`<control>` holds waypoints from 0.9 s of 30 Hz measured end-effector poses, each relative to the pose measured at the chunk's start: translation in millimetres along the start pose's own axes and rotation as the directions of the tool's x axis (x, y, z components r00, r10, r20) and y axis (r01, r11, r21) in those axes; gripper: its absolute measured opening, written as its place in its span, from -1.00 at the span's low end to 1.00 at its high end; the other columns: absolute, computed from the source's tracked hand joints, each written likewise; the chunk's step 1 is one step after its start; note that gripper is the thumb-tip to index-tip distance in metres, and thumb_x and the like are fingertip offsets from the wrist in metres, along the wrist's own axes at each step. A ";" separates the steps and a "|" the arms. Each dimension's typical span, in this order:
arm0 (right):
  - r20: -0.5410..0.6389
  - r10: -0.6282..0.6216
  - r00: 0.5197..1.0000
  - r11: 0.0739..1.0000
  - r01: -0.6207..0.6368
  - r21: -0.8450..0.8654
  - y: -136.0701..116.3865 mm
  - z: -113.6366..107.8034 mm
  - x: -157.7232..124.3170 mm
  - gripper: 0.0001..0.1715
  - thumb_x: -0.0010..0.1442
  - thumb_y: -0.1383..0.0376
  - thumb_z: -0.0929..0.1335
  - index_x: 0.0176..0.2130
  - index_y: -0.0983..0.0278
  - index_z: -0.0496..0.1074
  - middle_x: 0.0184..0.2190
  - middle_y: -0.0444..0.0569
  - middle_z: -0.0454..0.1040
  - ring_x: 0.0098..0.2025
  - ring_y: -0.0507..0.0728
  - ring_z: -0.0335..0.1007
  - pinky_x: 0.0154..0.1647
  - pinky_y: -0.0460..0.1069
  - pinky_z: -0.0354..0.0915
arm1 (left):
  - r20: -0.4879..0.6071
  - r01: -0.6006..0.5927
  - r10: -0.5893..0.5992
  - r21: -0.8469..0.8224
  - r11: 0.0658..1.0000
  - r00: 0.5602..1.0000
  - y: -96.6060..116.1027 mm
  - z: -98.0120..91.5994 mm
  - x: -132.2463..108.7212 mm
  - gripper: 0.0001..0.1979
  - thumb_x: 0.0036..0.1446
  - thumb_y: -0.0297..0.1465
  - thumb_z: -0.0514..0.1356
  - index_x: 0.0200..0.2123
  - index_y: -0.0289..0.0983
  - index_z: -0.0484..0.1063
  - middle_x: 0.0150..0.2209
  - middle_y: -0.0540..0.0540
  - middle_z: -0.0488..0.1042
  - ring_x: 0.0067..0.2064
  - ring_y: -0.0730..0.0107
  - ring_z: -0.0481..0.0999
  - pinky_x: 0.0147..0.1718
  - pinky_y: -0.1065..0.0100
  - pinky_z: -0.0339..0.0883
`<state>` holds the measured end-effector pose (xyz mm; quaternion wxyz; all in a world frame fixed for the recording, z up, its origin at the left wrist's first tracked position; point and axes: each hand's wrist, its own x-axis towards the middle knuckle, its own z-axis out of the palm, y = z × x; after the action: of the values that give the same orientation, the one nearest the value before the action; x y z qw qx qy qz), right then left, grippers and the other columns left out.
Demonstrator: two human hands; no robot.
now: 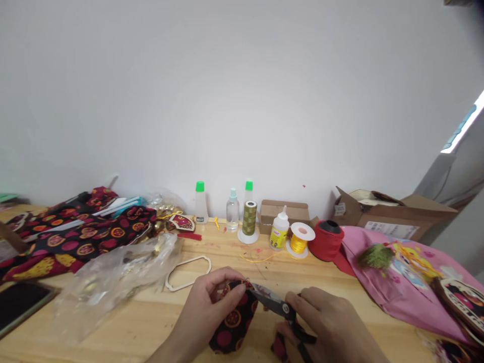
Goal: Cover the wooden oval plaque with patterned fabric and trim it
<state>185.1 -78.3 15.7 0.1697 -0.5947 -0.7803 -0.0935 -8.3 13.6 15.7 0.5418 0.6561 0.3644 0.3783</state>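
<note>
My left hand (217,297) is closed round a dark patterned fabric piece (236,322) with orange and purplish circles, its thumb pressed near the upper edge. In my right hand (321,317) is a pair of black-handled scissors (278,304), the blades pointing left. Their tips reach the top edge of the fabric beside my left thumb. Whether the blades have fabric between them is hard to make out. A small dark red scrap (280,348) shows below the scissors. Left of my left hand lies a thin pale wooden frame (189,273).
Patterned cloth (117,232), a clear plastic bag (113,287) and a phone (24,305) lie left. Along the wall stand a green thread spool (249,219), a glue bottle (279,232) and a yellow cord spool (299,242). A cardboard box (393,219) and pink bag (408,292) are right.
</note>
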 end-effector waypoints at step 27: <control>0.091 0.089 0.992 0.996 -0.086 -0.031 -0.9 -5.9 2.1 -0.89 -0.08 0.30 0.39 -0.43 0.19 0.39 -0.57 -0.14 0.44 -0.56 0.09 0.36 -0.63 -0.09 -0.01 | 0.028 -0.142 0.141 0.361 0.922 0.990 7.0 -0.2 -3.0 -0.82 -0.02 -0.28 0.13 -0.46 -0.20 0.50 -0.44 -0.06 0.50 -0.39 0.34 0.43 -0.48 0.46 0.23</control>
<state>184.7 -78.7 22.0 0.1296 -0.6343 -0.7590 -0.0688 -9.3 10.0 22.3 0.3833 0.7696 0.3790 0.3422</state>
